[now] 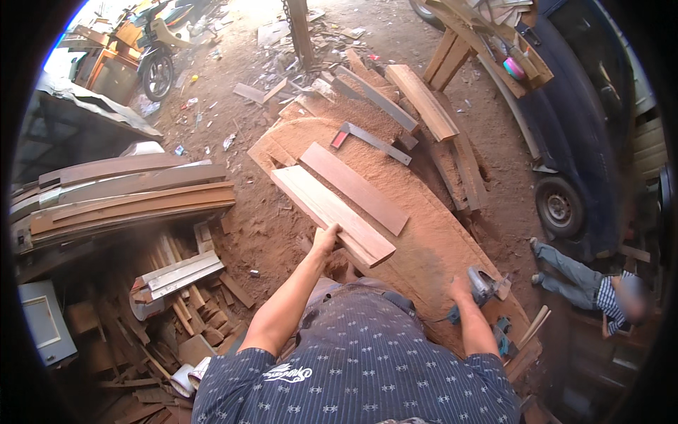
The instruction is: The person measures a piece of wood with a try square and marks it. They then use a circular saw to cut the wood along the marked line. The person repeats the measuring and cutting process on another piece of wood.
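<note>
My left hand (325, 242) is closed around the near edge of a pale wooden plank (332, 212), with the thumb on top. The plank is raised slightly and slants across the workbench. Just beyond it, a flat reddish board (354, 188) lies on the sawdust-covered bench top (417, 268). At the bench's right end, my right hand (461, 288) is closed on a grey and teal handheld power tool (482, 285); its exact kind and part of my grip are hidden. A try square (374, 143) with a red patch on its stock rests at the far side.
Timber offcuts (424, 102) and sawdust pile up beyond the bench. A teal tool (501, 336) sits by its right end. Stacked boards (134, 205) and scrap wood (198, 311) stand at left. Farther off are a motorbike (157, 60), a dark vehicle (575, 127) and another person (583, 279).
</note>
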Tool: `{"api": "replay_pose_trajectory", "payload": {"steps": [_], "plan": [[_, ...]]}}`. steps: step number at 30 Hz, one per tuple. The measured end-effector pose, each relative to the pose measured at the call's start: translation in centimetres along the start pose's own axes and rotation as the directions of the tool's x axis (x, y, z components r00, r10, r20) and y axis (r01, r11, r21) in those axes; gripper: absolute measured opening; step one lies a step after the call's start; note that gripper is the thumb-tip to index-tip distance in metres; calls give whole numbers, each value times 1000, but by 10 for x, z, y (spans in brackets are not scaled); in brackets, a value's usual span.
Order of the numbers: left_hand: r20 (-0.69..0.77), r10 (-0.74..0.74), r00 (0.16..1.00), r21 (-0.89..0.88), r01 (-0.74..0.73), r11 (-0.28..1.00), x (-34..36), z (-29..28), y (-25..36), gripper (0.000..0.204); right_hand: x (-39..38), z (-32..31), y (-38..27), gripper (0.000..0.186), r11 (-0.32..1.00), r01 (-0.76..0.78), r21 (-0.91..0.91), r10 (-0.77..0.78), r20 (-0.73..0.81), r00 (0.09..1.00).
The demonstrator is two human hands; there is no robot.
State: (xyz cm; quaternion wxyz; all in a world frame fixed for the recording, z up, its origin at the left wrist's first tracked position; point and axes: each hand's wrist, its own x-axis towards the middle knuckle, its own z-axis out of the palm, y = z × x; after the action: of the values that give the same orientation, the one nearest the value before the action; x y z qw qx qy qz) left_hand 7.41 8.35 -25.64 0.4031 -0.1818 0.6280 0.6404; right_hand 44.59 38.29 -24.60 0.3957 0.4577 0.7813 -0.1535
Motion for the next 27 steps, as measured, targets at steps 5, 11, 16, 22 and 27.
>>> {"api": "replay_pose_trajectory", "payload": {"steps": [5, 11, 16, 22, 27], "plan": [[-28, -111, 993, -422, 89, 902, -39, -28, 33, 34, 43, 47, -26, 33, 991, -53, -119, 60, 56, 997], [32, -129, 991, -408, 131, 903, -63, -47, 62, 37, 45, 22, -71, 36, 931, 294, -215, -281, 87, 956], [-51, -145, 988, -357, 117, 927, -76, -49, 53, 40, 76, -16, -201, 85, 723, 644, 251, -473, -499, 726], [-208, -159, 965, -257, 103, 961, -101, -85, 33, 47, 113, -42, -307, 102, 879, 476, 17, -440, -356, 825], [69, -102, 992, -274, 117, 955, -104, -80, 36, 48, 125, -36, -289, 77, 932, 354, -79, -354, -403, 844]]}}
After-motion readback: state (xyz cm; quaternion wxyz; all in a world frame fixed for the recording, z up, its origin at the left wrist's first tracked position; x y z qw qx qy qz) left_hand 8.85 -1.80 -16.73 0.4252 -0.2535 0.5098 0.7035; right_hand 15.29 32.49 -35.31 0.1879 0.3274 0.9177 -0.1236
